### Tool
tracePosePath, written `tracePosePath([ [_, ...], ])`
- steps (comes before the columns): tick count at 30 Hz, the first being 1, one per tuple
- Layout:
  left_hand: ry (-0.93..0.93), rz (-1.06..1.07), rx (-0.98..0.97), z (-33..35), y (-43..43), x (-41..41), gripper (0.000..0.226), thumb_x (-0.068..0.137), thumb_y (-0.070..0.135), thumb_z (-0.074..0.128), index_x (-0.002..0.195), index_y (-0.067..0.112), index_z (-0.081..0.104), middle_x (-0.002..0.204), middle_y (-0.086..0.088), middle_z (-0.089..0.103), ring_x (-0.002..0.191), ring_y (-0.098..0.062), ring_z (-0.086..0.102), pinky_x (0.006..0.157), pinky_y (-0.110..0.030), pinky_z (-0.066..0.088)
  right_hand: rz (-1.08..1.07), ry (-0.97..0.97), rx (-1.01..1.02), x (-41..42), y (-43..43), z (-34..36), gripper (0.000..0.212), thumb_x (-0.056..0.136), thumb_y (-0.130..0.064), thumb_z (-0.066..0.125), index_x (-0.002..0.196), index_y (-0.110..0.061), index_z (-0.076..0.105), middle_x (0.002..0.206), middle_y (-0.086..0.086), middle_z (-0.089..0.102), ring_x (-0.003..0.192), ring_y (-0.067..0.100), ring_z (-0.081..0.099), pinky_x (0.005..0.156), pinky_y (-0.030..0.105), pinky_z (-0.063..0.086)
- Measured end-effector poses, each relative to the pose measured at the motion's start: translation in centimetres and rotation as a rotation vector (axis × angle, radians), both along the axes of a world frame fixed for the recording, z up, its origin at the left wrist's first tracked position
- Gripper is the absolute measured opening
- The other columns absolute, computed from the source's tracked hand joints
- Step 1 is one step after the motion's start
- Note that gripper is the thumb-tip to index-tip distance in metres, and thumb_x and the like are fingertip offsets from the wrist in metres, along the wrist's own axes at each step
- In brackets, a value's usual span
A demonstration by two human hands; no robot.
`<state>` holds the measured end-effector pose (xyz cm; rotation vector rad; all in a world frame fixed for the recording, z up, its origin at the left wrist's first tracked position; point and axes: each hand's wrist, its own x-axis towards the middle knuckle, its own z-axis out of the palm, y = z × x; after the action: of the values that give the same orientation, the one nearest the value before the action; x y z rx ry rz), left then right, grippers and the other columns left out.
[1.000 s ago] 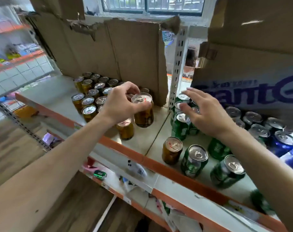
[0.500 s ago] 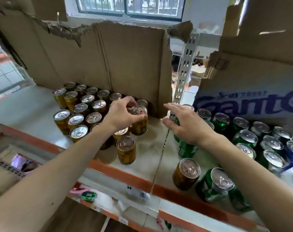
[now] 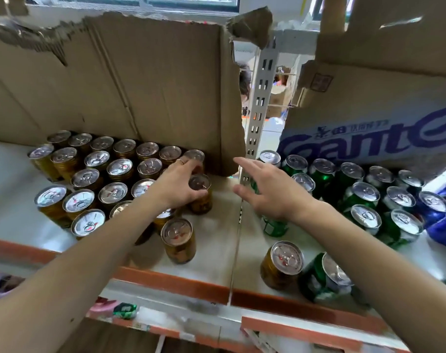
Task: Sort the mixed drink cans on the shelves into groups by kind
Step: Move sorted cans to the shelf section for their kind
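Cans of amber drink crowd the shelf left of the white upright. At the cluster's edge nearest the upright, the left hand grips one amber can by its top. Right of the upright, the right hand hovers with fingers spread, holding nothing, over green cans; a stray amber can stands right of the upright too, beside a tilted green can

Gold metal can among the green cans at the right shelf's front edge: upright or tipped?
Upright: the gold metal can stands on its base beside a green metal can, silver lid facing up.
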<state>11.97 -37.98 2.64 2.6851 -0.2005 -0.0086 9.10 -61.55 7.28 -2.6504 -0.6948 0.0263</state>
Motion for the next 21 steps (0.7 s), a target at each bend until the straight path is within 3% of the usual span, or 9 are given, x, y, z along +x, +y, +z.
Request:
tracePosePath([
  [3,0.077,-0.074,0.137,0.0,0.2,0.6,0.088,0.075,0.040,0.082,0.149,0.021,0.038,0.152,-0.009,0.036,0.139,-0.029,0.036,0.114,-0.037,0.033,-0.007,-0.008,0.007,0.0,-0.1,-0.2,0.064,0.097,-0.045,0.052,0.153,-0.025,0.028,0.154,-0.003,0.038,0.140,0.017,0.036,0.113,0.038,0.033],
  [8,0.083,-0.113,0.303,-0.4,-0.2,0.8,0.074,0.087,0.040,0.071,0.150,0.018,0.038,0.149,-0.013,0.041,0.138,-0.031,0.037,0.114,-0.039,0.032,-0.011,0.002,-0.006,-0.2,0.0,-0.6,0.063,0.097,-0.047,0.050,0.153,-0.028,0.027,0.155,-0.003,0.037,0.140,0.020,0.036,0.113,0.041,0.032],
  [16,0.083,-0.054,0.332,-0.7,-1.5,0.0,0.070,0.090,0.035,0.067,0.150,0.016,0.036,0.151,-0.015,0.035,0.137,-0.037,0.037,0.111,-0.044,0.034,-0.010,-0.053,-0.041,-1.3,-0.8,-0.6,0.061,0.097,-0.044,0.051,0.151,-0.021,0.033,0.153,-0.001,0.040,0.138,0.023,0.040,0.113,0.040,0.033],
  [21,-0.072,-0.041,0.225,0.1,-3.6,-2.2,0.044,0.092,0.039,0.061,0.131,0.020,0.055,0.145,-0.007,0.039,0.131,-0.032,0.039,0.099,-0.048,0.044,-0.073,-0.147,-0.032,-2.5,-4.2,-0.3,0.058,0.094,-0.044,0.054,0.146,-0.021,0.043,0.151,0.003,0.043,0.138,0.023,0.040,0.115,0.041,0.031],
])
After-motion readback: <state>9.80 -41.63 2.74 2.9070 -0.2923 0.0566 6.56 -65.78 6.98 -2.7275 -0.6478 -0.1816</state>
